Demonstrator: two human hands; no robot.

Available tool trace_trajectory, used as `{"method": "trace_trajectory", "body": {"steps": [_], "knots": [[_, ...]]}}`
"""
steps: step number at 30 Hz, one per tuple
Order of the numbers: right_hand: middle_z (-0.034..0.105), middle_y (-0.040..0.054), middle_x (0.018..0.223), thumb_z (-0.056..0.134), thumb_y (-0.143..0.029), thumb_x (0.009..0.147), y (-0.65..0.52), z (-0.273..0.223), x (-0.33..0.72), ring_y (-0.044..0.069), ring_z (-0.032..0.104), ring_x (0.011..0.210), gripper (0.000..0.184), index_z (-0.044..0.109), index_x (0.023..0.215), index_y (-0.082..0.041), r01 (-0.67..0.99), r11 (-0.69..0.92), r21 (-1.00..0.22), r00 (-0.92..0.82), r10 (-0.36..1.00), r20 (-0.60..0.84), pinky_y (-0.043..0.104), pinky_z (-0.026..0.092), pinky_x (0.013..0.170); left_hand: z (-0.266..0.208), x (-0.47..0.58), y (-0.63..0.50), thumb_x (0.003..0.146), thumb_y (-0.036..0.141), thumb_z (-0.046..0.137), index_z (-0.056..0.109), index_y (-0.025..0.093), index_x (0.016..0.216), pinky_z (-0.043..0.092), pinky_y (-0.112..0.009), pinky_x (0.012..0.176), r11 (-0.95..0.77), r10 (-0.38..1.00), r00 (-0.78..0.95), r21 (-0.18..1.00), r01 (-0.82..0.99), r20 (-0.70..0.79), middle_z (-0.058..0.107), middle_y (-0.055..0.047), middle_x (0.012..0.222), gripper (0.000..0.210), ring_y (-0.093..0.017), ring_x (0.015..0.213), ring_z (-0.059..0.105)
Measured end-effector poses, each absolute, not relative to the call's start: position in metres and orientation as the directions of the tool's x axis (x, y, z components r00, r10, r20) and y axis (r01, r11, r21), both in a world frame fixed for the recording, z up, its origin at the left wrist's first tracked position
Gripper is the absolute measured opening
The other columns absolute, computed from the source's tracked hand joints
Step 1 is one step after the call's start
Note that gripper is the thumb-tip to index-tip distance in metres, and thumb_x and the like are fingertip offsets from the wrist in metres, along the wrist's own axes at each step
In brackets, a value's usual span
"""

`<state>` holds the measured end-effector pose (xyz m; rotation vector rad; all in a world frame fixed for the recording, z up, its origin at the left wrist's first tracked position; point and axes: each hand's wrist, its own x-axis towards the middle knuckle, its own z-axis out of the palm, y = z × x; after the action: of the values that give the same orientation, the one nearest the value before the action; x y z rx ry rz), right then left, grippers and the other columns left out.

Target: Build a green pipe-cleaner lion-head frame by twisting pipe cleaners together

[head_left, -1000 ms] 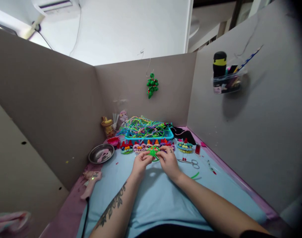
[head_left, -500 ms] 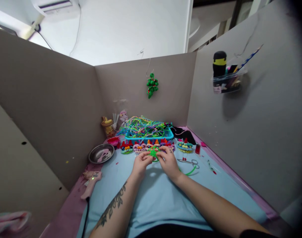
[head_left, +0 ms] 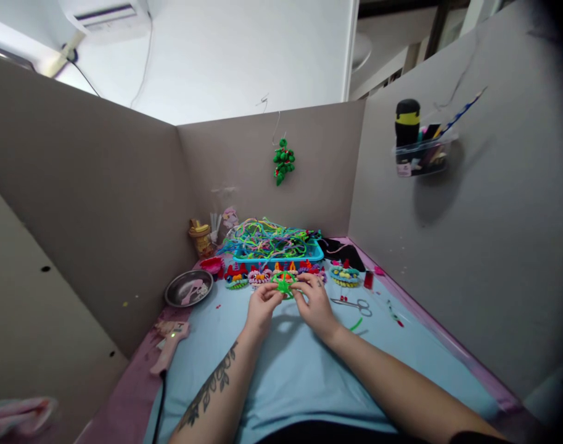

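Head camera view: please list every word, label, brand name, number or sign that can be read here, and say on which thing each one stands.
No text can be read in this view.
The clear holder on the right partition carries a small pinkish label at its lower left corner: too small and blurred to read.
The black bottle standing in it has a yellow band: no lettering shows.
The small yellow jar by the back wall: blurred, nothing legible.

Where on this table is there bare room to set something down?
The blue mat is bare between the forearms, and left of the left hand toward the metal dish and glue gun. It is crowded along the back: craft figures, blue basket, scissors beside the right hand.
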<state>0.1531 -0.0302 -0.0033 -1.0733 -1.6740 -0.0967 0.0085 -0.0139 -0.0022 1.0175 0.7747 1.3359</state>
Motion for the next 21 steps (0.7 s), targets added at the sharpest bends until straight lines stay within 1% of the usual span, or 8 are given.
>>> {"method": "trace_trajectory", "body": {"steps": [3,7,11,13,16,21], "knots": [[0.053,0.0083,0.1,0.053,-0.018,0.079,-0.032,-0.002,0.152,0.023,0.049,0.099,0.014,0.064,0.086,-0.02,0.677,0.592,-0.438,-0.007,0.6,0.8,0.041,0.041,0.087,-0.002,0.009,-0.014,0.052,0.022,0.079,0.058,0.014,0.082,0.044,-0.023,0.064,-0.067,0.987,0.108,0.912,-0.405,0.12,0.067,-0.001,0.064,0.037,-0.013,0.064,0.063],[0.052,0.0087,0.102,0.052,-0.018,0.079,-0.035,0.0,0.151,0.024,0.048,0.102,0.016,0.064,0.089,-0.021,0.673,0.605,-0.426,-0.029,0.597,0.802,0.042,0.039,0.088,-0.005,0.008,-0.013,0.055,0.024,0.077,0.058,0.015,0.084,0.044,-0.024,0.064,-0.006,0.987,0.139,0.897,-0.443,0.075,0.068,-0.002,0.07,0.036,-0.015,0.069,0.064],[0.052,0.0074,0.094,0.052,-0.02,0.08,-0.039,0.003,0.149,0.023,0.049,0.094,0.012,0.062,0.086,-0.021,0.684,0.594,-0.423,-0.005,0.585,0.811,0.04,0.04,0.084,-0.006,0.008,-0.013,0.056,0.026,0.077,0.058,0.015,0.084,0.045,-0.025,0.065,-0.005,0.988,0.139,0.901,-0.433,0.073,0.068,-0.002,0.07,0.035,-0.016,0.069,0.064],[0.051,0.0066,0.089,0.054,-0.025,0.08,-0.04,0.004,0.148,0.022,0.049,0.089,0.009,0.061,0.083,-0.021,0.692,0.58,-0.43,0.002,0.594,0.804,0.038,0.041,0.081,-0.005,0.009,-0.014,0.055,0.024,0.077,0.058,0.015,0.083,0.045,-0.026,0.066,-0.068,0.986,0.111,0.915,-0.397,0.121,0.067,-0.002,0.07,0.035,-0.015,0.067,0.063],[0.051,0.0055,0.084,0.058,-0.032,0.077,-0.04,0.003,0.145,0.021,0.049,0.084,0.012,0.058,0.077,-0.02,0.707,0.551,-0.444,0.003,0.626,0.78,0.036,0.041,0.077,-0.004,0.011,-0.017,0.056,0.023,0.076,0.059,0.015,0.08,0.045,-0.025,0.065,-0.213,0.971,0.04,0.93,-0.3,0.235,0.066,-0.001,0.069,0.03,-0.015,0.066,0.062],[0.053,0.0046,0.08,0.056,-0.025,0.078,-0.038,0.003,0.143,0.021,0.05,0.083,0.009,0.054,0.071,-0.02,0.73,0.501,-0.466,0.021,0.664,0.747,0.034,0.039,0.076,-0.003,0.015,-0.022,0.063,0.024,0.07,0.06,0.017,0.079,0.047,-0.026,0.068,-0.355,0.934,-0.011,0.92,-0.168,0.358,0.065,-0.002,0.073,0.02,-0.015,0.07,0.062]]}}
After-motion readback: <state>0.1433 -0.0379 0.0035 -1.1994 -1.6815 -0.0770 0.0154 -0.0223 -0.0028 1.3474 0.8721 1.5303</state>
